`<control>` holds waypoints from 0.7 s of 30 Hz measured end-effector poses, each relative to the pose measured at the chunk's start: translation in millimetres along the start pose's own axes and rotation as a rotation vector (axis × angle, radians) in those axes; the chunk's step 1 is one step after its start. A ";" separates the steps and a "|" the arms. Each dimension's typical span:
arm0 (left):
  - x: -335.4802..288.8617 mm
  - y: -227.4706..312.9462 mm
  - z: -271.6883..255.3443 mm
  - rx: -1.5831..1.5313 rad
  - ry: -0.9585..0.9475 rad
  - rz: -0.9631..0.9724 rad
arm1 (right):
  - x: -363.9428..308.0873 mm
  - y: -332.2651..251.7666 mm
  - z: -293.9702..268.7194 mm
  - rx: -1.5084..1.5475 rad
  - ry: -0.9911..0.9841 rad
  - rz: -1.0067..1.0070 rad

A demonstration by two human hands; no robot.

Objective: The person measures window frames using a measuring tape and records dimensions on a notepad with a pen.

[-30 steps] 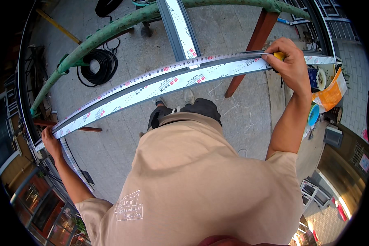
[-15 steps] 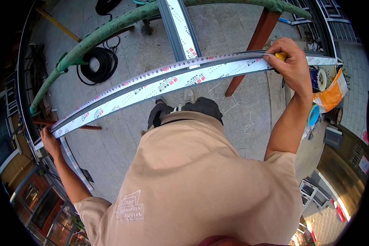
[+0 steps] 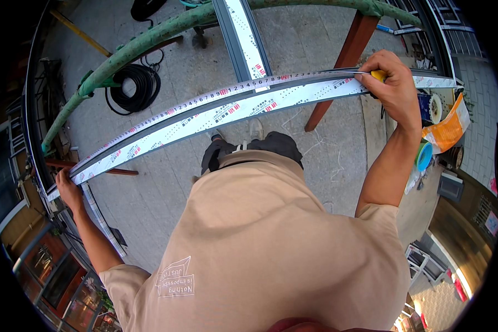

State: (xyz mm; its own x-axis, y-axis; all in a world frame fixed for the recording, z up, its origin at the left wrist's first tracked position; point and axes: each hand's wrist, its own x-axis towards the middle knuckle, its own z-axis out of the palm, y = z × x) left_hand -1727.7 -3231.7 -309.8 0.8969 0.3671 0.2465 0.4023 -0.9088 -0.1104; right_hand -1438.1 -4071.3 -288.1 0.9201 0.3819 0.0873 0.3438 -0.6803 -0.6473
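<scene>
A tape measure's pale blade (image 3: 199,100) lies stretched along the upper side of a long frame bar (image 3: 227,112), which is wrapped in printed white film. At the bar's right part my right hand (image 3: 394,87) is closed round the tape measure's yellow case (image 3: 378,76), thumb and fingers pinching near the blade's mouth. My left hand (image 3: 68,191) is at the bar's far left corner, by the blade's other end. Its fingers are bent over the edge there; whether they hold the blade tip is too small to tell. A grey crossbar (image 3: 242,36) meets the long bar mid-way.
Beneath the frame runs a curved green pipe (image 3: 149,40), with a red-brown beam (image 3: 348,58) on the right. A black hose coil (image 3: 148,91) lies on the paved floor. An orange and white bag (image 3: 447,133) and a blue-rimmed bucket (image 3: 424,157) stand at the right.
Hardly anything differs. Both hands and the stretched blade keep their places; the whole view has shifted very slightly.
</scene>
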 end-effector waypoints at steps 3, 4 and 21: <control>-0.2 -1.2 1.3 0.001 0.004 0.004 | 0.1 -0.5 -0.9 -0.017 -0.004 -0.008; 0.2 -0.8 1.3 -0.001 0.004 0.000 | 0.0 -0.4 -1.2 -0.034 -0.007 -0.011; 0.5 10.5 -5.0 -0.013 0.003 -0.002 | -3.1 7.2 0.9 0.040 -0.005 0.013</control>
State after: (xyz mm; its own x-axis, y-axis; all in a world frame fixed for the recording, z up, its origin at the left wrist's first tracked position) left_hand -1723.9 -3242.0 -306.0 0.8954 0.3687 0.2496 0.4021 -0.9104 -0.0973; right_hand -1438.6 -4076.9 -293.7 0.9236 0.3760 0.0748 0.3237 -0.6602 -0.6778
